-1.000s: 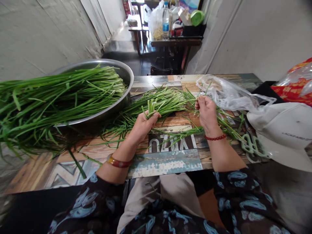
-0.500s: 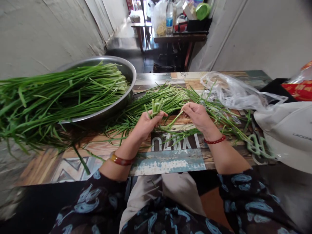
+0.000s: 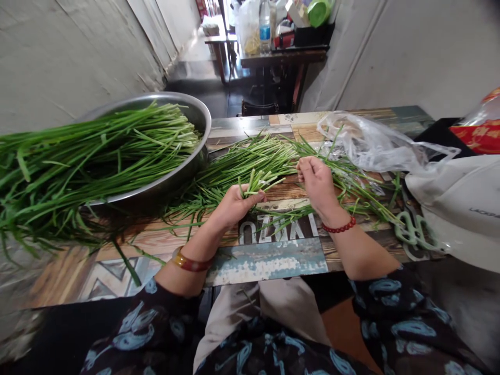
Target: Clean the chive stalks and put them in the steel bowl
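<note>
My left hand is closed around a small bunch of green stems, their pale ends pointing up and right. To its right, my right hand has its fingers pinched together; whatever they hold, if anything, is hidden. Behind both hands a pile of green stalks lies on the patterned wooden table. More loose stalks lie beside and behind my right hand. At the left, a large metal bowl holds a thick heap of long green stalks, whose leaves hang over its side.
Right of my hands are green-handled scissors, a white cap and a crumpled clear plastic bag. A red package sits at the far right. Beyond the table, a second table bears a bottle and bags.
My right hand has moved away from the stem it was pinching near the bunch, and its fingers have curled in. The bunch in my left hand now tilts to the right. The view has shifted slightly.
</note>
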Motion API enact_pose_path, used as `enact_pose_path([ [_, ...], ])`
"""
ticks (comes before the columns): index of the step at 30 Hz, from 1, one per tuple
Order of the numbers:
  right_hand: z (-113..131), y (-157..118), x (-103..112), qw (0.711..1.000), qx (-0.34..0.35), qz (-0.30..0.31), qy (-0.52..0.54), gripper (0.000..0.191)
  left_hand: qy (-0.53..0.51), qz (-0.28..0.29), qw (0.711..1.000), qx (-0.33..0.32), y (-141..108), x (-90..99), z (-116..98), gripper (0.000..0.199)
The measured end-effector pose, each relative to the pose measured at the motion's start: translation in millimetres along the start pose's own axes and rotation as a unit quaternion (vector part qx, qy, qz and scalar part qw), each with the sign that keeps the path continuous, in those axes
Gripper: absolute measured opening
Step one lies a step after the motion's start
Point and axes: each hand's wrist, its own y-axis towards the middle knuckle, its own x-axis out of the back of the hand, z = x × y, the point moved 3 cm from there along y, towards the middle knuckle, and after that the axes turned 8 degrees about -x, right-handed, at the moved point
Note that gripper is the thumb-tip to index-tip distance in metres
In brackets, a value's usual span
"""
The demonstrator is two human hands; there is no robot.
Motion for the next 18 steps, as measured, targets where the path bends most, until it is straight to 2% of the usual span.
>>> enact_pose_path([
  [2,-2,1,0,0.999,-0.013,0.022,0.022,0.041,0.011,0.001,1.0,0.001,0,-0.1,0,0.033],
  [4,1,-1,-5,0.997,0.002,0.081,-0.004,0.039,0.018,0.006,1.0,0.005,0,-0.5,-1,0.032],
  [6,6,-5,-11,0.989,0.039,0.136,-0.049,0.036,0.019,0.007,1.0,0.004,0,-0.4,-2,0.032],
  [8,11,-8,-16,0.978,0.088,0.166,-0.088,0.034,0.018,0.003,1.0,-0.001,0,0.1,-3,0.031],
  [11,13,-10,-19,0.968,0.137,0.174,-0.116,0.035,0.022,0.011,1.0,-0.002,0,0.1,-4,0.031],
  [15,12,-9,-19,0.966,0.131,0.174,-0.137,0.031,0.037,0.015,0.999,0.002,1,-0.1,-2,0.033],
  [18,7,-1,-8,0.982,0.085,0.1,-0.134,0.03,0.037,0.018,0.999,0.002,1,-0.3,0,0.033],
])
